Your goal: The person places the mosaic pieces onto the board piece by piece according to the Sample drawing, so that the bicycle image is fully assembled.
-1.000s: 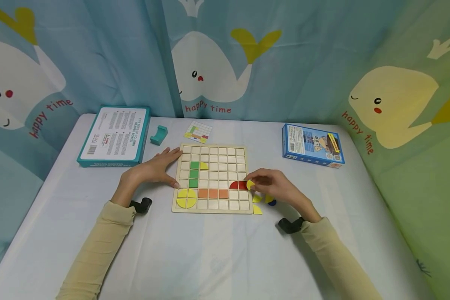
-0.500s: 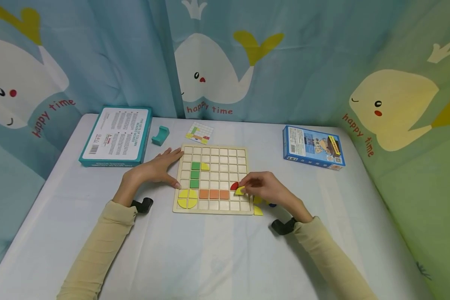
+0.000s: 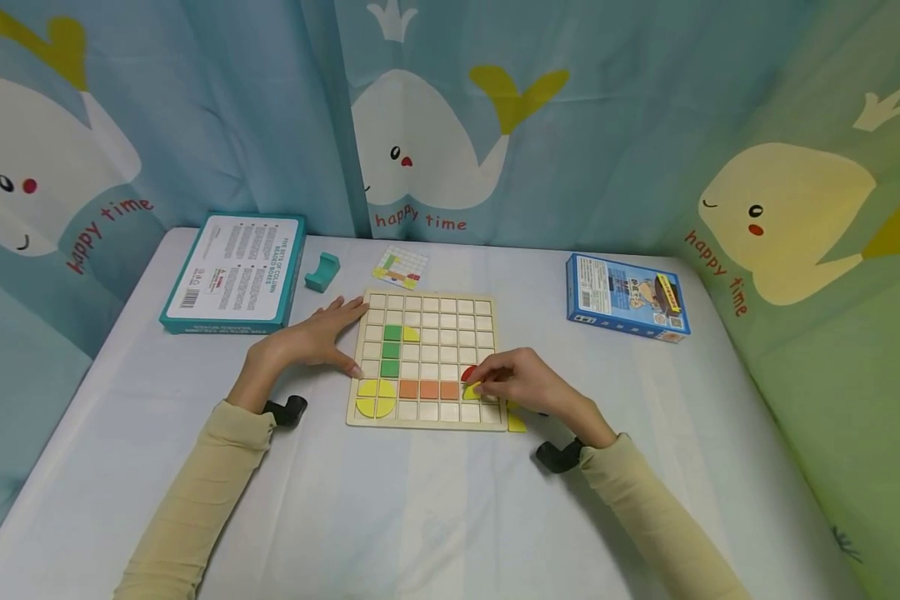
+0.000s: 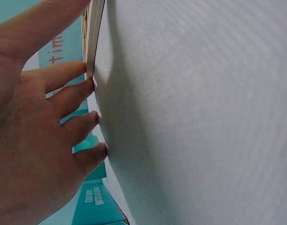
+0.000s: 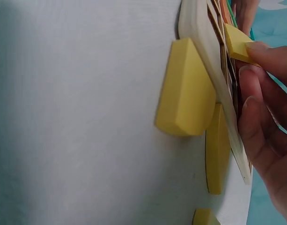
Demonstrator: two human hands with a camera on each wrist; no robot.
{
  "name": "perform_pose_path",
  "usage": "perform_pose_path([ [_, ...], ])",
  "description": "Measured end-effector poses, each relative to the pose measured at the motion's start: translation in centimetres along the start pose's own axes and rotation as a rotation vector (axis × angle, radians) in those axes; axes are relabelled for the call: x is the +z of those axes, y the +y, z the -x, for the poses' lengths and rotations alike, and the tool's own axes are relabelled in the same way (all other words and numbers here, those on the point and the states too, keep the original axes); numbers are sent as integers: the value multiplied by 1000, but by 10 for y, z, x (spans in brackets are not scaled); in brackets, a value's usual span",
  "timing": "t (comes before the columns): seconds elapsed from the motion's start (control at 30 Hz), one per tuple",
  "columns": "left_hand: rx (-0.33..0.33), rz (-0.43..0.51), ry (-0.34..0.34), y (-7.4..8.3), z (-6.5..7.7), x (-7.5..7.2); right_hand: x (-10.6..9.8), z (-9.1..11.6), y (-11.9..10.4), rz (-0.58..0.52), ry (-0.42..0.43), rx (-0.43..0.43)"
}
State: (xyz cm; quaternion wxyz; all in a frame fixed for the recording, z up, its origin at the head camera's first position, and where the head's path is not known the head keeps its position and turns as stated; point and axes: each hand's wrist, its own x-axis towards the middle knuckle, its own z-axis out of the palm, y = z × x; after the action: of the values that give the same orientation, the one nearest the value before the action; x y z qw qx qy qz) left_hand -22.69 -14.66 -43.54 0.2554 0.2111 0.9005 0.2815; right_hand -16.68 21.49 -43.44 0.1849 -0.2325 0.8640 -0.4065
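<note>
My right hand point(image 3: 521, 379) pinches a yellow quarter-circle tile point(image 3: 471, 391) between thumb and fingers, low over the lower right of a wooden grid board point(image 3: 450, 317). In the right wrist view the yellow tile tilts close to the board's cells. Just above it, a red tile point(image 3: 467, 372) is partly covered by the fingers. My left hand point(image 3: 307, 337) spreads along the board's left side, thumb and fingertips at its edge. Set in the grid are green squares point(image 3: 391, 350), orange squares point(image 3: 428, 389), a single yellow quarter point(image 3: 411, 334) and a yellow circle of quarters point(image 3: 375, 398).
Loose yellow tiles point(image 5: 185, 93) lie by the board's right edge, partly hidden by my right hand. Behind the board are a pattern card point(image 3: 401, 267) and a teal curved piece point(image 3: 322, 272). A teal box point(image 3: 232, 271) stands left, a blue box point(image 3: 627, 296) right.
My right hand has carried the yellow tile from the board's right edge leftward and lowered it to a cell beneath the red tiles. The left hand stays at the board's left edge.
</note>
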Motion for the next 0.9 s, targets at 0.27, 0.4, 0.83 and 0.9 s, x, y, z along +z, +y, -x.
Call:
perform_pose_path([
  [0.27,-1,3,-1,-1,1,1,2,-1,1,58,6,-57],
  [0.4,12,-4,3,0,1,0,4,-2,2,64,19,-80],
  [0.83,-5,14,3,0,3,0,2,1,0,139,42,-91],
  [0.9,-2,15,4,0,3,0,0,4,1,133,61,-81],
])
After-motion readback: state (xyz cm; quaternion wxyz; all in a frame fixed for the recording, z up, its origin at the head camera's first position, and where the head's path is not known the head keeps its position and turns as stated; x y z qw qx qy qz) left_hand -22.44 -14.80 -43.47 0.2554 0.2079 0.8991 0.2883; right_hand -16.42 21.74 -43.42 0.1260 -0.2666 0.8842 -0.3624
